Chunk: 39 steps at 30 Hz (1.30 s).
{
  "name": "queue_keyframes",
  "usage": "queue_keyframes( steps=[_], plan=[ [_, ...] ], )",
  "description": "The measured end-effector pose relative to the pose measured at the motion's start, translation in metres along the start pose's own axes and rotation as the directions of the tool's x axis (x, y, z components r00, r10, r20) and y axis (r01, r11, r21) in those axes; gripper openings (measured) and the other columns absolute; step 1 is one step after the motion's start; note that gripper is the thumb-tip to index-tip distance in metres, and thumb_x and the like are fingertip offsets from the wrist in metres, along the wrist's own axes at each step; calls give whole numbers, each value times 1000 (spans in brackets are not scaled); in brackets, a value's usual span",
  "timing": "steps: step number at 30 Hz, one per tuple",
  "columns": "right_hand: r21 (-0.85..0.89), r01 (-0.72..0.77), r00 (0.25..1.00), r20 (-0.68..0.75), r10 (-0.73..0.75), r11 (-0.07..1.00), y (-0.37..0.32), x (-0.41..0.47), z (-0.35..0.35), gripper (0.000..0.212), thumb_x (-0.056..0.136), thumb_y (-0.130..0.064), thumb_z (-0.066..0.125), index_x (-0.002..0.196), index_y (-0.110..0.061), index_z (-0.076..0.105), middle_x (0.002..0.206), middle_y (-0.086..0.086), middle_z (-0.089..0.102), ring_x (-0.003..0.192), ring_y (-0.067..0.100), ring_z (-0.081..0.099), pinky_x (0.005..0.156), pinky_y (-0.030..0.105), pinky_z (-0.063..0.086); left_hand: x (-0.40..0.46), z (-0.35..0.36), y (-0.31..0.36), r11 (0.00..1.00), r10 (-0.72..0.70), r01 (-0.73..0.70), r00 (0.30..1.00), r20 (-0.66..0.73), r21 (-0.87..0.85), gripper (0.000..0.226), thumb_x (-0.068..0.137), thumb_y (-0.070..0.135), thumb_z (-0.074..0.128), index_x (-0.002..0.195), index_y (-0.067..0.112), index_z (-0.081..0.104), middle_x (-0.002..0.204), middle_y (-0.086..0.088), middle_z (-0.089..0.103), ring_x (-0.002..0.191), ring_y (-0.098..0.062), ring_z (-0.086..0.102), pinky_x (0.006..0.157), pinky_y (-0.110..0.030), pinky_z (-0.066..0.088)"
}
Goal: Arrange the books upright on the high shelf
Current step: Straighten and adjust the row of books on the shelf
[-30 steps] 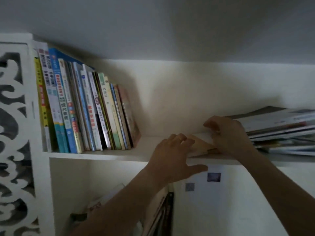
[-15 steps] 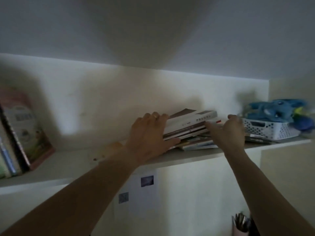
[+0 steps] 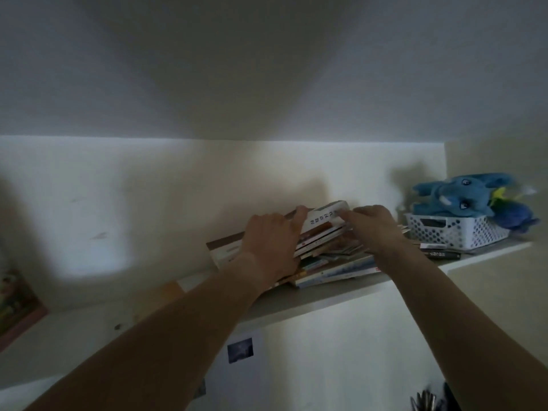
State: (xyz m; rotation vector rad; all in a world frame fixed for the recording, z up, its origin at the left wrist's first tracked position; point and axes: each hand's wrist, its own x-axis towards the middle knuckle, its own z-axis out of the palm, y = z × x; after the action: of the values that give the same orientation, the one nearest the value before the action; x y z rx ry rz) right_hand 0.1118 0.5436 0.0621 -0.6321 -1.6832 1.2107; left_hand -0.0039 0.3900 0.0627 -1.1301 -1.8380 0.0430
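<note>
On the high shelf (image 3: 326, 295) a stack of books (image 3: 332, 256) lies flat and loosely fanned, and both hands are on it. The left hand (image 3: 268, 244) rests over the left end of the stack, its fingers curled around the near edge of the upper books, with the fingertips reaching the white-covered top book (image 3: 324, 218), which is tipped up at its far end. The right hand (image 3: 373, 229) comes in from the right of the stack, fingers bent and close together, its fingertips touching the right end of that same top book; whether the thumb is under the cover cannot be told. Lower books in the stack stick out toward the shelf's front edge, their spines slightly askew. Right of the stack, well apart from the hands, stands a white perforated basket (image 3: 453, 231) with a blue plush toy (image 3: 462, 197) lying on top, and a dark flat book (image 3: 439, 253) lies just in front of the basket. Far to the left of the stack, at the frame edge, one book (image 3: 17, 301) leans on the shelf. Below the shelf, under the stack, a small dark picture (image 3: 240, 350) is stuck on the white wall.
</note>
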Motion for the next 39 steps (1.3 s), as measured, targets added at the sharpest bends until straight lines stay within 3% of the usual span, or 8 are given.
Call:
queue_keyframes(
  steps=[4,8,13,20,24,27,32,39],
  plan=[
    [350,-95,993,95,65,932,8,-7,2,72,90,-33,75,147,-4,42,133,15,61,101,22,71,102,48,53,5,1,-13,997,21,-25,998,-58,-72,80,89,50,62,151,22,20,112,-5,66,90,-25,64,72,-33,38],
    [300,-153,957,283,66,941,-11,-42,26,92,76,-55,81,149,-13,42,129,11,64,108,27,68,97,46,56,-20,-8,-50,972,-143,110,978,-152,-209,77,91,65,53,148,24,22,107,-4,69,84,-25,68,71,-33,50],
    [331,-26,823,542,-168,943,-63,-107,120,93,68,-53,85,142,-37,31,123,-4,64,107,17,67,81,33,60,-97,-33,-100,887,-396,245,839,-373,-391,73,90,70,50,139,17,39,90,3,73,59,-11,64,49,-16,42],
    [426,176,626,648,-434,888,-104,-185,261,104,57,-50,89,141,-35,30,115,-25,52,89,-17,58,69,4,49,-212,-50,-172,718,-692,547,629,-356,-430,67,87,42,74,136,22,32,91,-2,75,67,-19,74,56,-26,56],
    [398,206,605,666,-436,894,-113,-204,306,93,65,-66,82,144,-37,42,130,-10,62,113,4,61,99,33,53,-243,-61,-208,727,-682,600,688,-248,-334,78,88,54,64,147,20,25,107,-1,73,82,-16,75,63,-22,56],
    [374,296,577,663,-477,879,-108,-206,316,73,76,-67,74,140,-41,49,120,-11,65,108,5,64,93,34,55,-262,-73,-219,721,-640,541,760,-115,-434,94,93,64,54,161,25,1,124,5,67,93,-6,72,80,-28,62],
    [341,332,635,609,-476,880,-93,-214,320,49,84,-74,50,116,-38,61,98,-15,69,88,-1,67,78,15,52,-292,-82,-243,838,-514,545,792,-329,3,78,100,64,42,161,19,23,143,-4,49,128,-17,44,108,-34,37],
    [50,697,660,344,-668,715,-85,-239,335,56,96,-65,20,125,-25,46,98,0,71,77,18,69,73,36,58,-290,-47,-255,833,-542,552,805,-242,-29,68,109,50,25,163,14,4,171,-8,8,158,-20,0,126,-50,20]
  ],
)
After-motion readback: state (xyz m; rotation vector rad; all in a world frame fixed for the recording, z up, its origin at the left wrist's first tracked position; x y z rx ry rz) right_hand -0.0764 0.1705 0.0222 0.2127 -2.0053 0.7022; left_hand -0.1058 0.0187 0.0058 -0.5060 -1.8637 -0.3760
